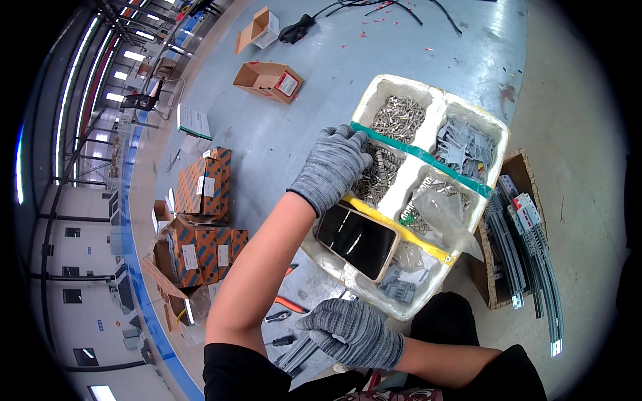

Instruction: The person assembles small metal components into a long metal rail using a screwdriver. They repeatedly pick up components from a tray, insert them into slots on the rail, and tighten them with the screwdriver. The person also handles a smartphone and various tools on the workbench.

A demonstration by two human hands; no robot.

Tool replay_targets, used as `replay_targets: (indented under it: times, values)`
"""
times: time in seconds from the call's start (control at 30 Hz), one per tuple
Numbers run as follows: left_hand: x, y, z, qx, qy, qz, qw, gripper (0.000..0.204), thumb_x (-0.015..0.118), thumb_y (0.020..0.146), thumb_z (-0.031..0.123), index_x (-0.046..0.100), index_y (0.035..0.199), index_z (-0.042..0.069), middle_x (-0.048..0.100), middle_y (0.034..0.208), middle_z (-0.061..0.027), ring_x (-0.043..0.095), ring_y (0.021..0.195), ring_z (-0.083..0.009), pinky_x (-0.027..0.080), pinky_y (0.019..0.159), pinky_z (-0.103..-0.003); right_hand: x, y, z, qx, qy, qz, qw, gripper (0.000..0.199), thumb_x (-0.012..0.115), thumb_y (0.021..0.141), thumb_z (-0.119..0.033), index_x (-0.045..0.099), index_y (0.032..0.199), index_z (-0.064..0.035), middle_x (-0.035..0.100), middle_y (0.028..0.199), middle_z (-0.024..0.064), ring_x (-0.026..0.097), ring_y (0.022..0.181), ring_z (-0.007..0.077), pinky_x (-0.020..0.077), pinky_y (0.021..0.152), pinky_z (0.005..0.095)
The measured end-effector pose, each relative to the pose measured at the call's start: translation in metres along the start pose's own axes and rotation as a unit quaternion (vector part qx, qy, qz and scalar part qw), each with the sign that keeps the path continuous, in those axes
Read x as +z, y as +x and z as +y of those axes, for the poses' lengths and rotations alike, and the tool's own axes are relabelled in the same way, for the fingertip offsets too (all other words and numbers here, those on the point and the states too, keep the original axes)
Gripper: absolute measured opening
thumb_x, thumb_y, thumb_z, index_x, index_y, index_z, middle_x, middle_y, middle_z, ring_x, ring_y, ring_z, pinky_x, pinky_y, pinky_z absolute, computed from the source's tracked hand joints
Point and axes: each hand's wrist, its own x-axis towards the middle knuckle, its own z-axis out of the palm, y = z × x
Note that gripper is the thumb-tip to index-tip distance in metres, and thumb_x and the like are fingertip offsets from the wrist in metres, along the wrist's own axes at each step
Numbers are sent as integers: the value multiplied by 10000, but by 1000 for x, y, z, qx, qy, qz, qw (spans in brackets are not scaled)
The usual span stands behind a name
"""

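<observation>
My left hand, in a grey knit glove, reaches over the left rim of a white foam box. Its fingers bend down beside a compartment of small metal fittings, and the fingertips are hidden. My right hand, gloved alike, is closed just below the box's near edge; whatever it may hold is out of sight. A dark-screened phone lies across the near left compartment. Green tape and yellow tape cross the box. Grey plastic parts fill the far right compartment.
Right of the foam box, a cardboard box holds long rails with terminal blocks. Orange-patterned cartons stand at left. Near my right hand lie orange-handled pliers. An open carton and black cables are farther off.
</observation>
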Motion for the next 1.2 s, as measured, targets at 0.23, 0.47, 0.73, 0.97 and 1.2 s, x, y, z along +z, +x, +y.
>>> replay_targets:
  times: [0.23, 0.47, 0.73, 0.97, 1.2]
  values:
    - [5, 5, -3, 19, 20, -12, 1000, 168, 657, 760, 215, 688, 913, 153, 569, 1230, -89, 493, 1199, -268, 355, 1032, -455, 0, 0, -2, -3, -14, -4, 1000, 332, 650, 829, -160, 632, 1153, -85, 630, 982, 143, 622, 919, 302, 510, 817, 411]
    - [-1, 4, -4, 25, 7, -6, 1000, 164, 660, 756, 220, 685, 897, 140, 573, 1224, -93, 490, 1203, -271, 358, 1028, -464, 0, 2, -5, -7, -11, -9, 1000, 345, 653, 818, -150, 628, 1156, -86, 630, 979, 144, 627, 900, 300, 516, 806, 403]
    - [8, 5, -1, 17, 25, 8, 999, 157, 636, 757, 213, 683, 889, 142, 582, 1206, -92, 501, 1193, -272, 353, 1036, -466, -2, 1, -6, -5, -4, -1, 1000, 335, 650, 817, -132, 631, 1149, -89, 631, 974, 143, 627, 900, 300, 518, 804, 402]
    - [9, 6, 0, 15, 27, -3, 1000, 175, 676, 723, 230, 685, 879, 152, 580, 1204, -82, 503, 1186, -273, 368, 1012, -458, -5, 2, -7, -3, 1, -1, 1000, 334, 653, 813, -135, 630, 1142, -82, 629, 976, 150, 625, 900, 309, 518, 802, 403]
    - [-2, -6, -3, -4, -72, 37, 997, 157, 696, 730, 225, 661, 852, 132, 629, 1044, -71, 551, 1061, -274, 410, 955, -422, -4, 1, -8, -14, 5, -1, 1000, 338, 643, 829, -140, 625, 1161, -76, 628, 988, 148, 627, 901, 313, 516, 804, 400]
